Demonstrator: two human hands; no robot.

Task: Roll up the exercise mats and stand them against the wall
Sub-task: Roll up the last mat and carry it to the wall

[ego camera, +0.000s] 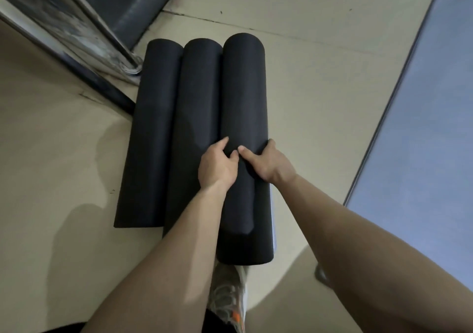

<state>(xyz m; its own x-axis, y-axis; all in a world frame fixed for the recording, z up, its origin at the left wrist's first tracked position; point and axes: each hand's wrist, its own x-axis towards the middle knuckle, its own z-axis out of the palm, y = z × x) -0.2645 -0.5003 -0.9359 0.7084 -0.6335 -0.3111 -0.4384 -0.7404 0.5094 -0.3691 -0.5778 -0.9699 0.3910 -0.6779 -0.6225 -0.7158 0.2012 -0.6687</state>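
Observation:
Three black rolled mats stand side by side, touching: a left mat (pixel 151 133), a middle mat (pixel 197 102) and a right mat (pixel 244 89). The right mat is nearest to me and hides part of the middle one. My left hand (pixel 217 165) grips the right mat's left side. My right hand (pixel 266 162) grips its right side, thumb on the front. Both hands hold it about halfway along its length.
A beige wall (pixel 320 18) is behind the rolls. A chrome rail and dark frame (pixel 102 41) run across the upper left. A blue-grey panel (pixel 430 128) fills the right side. My shoe (pixel 227 299) shows under the right mat's near end.

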